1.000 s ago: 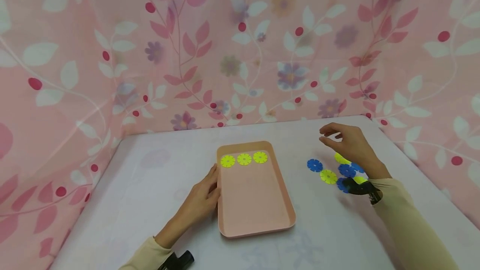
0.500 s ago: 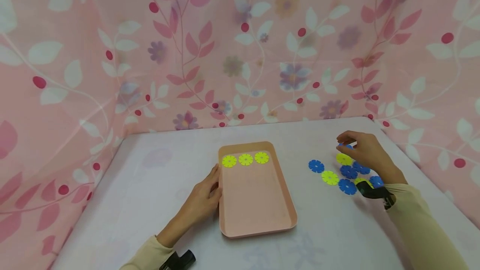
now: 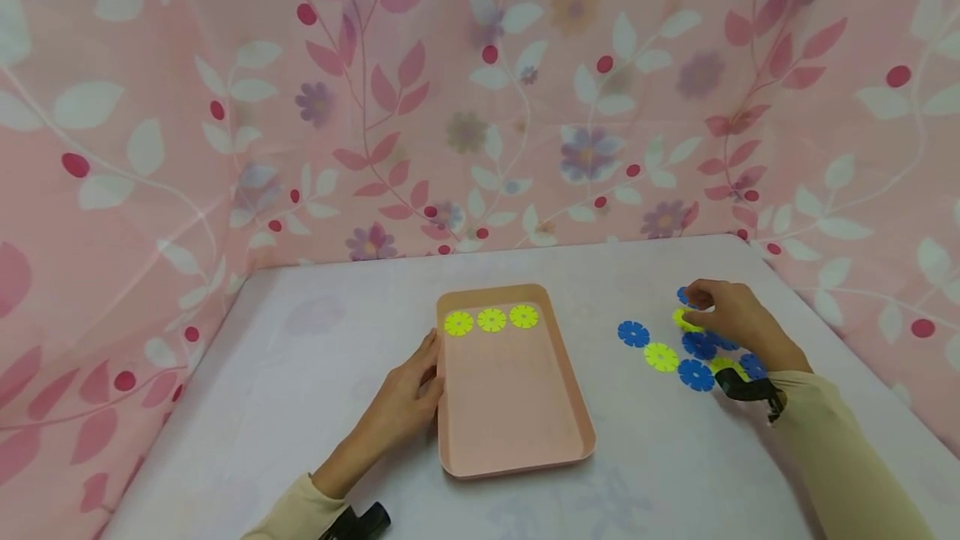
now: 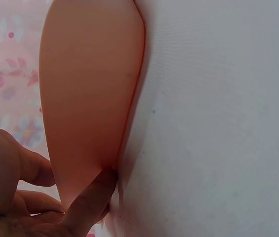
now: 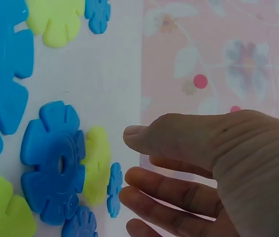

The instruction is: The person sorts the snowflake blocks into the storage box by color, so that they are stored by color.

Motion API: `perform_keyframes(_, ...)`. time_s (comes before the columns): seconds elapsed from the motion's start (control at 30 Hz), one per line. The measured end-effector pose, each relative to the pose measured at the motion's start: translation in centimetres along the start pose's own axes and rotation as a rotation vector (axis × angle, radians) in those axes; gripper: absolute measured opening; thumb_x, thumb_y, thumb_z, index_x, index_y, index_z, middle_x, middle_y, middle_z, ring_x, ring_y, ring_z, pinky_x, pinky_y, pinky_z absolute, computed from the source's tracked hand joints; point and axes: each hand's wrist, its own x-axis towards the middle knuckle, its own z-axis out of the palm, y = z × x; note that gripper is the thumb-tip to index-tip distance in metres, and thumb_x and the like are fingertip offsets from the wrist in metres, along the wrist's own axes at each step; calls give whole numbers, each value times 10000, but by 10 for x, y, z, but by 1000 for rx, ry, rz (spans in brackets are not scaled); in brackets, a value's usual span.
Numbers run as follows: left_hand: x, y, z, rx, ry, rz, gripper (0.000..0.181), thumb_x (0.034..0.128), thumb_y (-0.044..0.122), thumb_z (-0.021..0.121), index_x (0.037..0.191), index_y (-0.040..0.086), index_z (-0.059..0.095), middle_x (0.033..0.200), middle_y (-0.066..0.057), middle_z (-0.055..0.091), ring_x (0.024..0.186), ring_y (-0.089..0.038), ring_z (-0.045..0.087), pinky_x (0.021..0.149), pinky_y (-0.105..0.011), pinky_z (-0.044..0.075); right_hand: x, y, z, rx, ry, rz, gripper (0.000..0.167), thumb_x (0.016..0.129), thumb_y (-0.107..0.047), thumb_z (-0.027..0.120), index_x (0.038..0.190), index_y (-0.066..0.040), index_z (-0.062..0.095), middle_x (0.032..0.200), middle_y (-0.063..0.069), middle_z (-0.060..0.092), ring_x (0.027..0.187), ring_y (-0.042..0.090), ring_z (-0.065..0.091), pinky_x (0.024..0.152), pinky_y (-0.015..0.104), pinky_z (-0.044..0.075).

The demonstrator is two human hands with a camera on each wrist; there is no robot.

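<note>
Against the left outer side of a shallow pink tray rests my left hand. In the left wrist view its fingers touch the tray's outer wall. Three yellow flower-shaped discs lie in a row at the tray's far end. My right hand is over a loose group of blue and yellow notched discs. Its thumb and fingers stand apart near a yellow disc and a small-looking blue disc, with nothing between them.
Loose discs lie right of the tray, including a blue one, a yellow one and another blue one. A white cloth covers the table. Pink floral curtains hang behind and at both sides.
My right hand has moved rightward, then down toward the far discs. The left hand and the row in the tray have stayed put.
</note>
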Motion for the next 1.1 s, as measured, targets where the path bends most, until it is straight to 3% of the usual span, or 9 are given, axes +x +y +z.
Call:
perform_keyframes(0.43, 2, 0, 2, -12, -5, 24, 623, 1008, -14, 578, 1589, -13, 355, 1667, -206, 235, 1515, -288, 265, 1132, -455, 391, -1, 7, 1, -48, -94, 155, 587, 892, -279, 838, 1229, 132, 588, 1123, 316, 637, 1057, 498, 585, 930, 672, 499)
perform_keyframes(0.7, 1, 0, 2, -10, 3, 11, 620, 1009, -17, 585, 1588, -5, 365, 1668, -188, 242, 1510, -279, 278, 1110, -440, 414, -1, 4, 8, -3, -101, 127, 512, 888, -197, 833, 1201, 127, 589, 1122, 338, 627, 1071, 530, 582, 916, 659, 521)
perform_keyframes(0.9, 0, -1, 1, 11, 3, 21, 603, 1016, -3, 581, 1583, 0, 377, 1667, -181, 251, 1515, -275, 271, 1170, -469, 336, 5, 5, 12, -41, -75, 107, 539, 864, -196, 841, 1214, 135, 600, 1086, 305, 627, 1029, 494, 602, 891, 635, 545)
perform_keyframes(1.1, -1, -2, 0, 7, 1, 18, 603, 1015, -3, 580, 1584, 6, 381, 1669, -170, 251, 1516, -266, 272, 1172, -467, 337, 7, 5, 13, -80, -56, 83, 563, 848, -197, 845, 1250, 134, 631, 1116, 307, 579, 1044, 498, 595, 897, 638, 544)
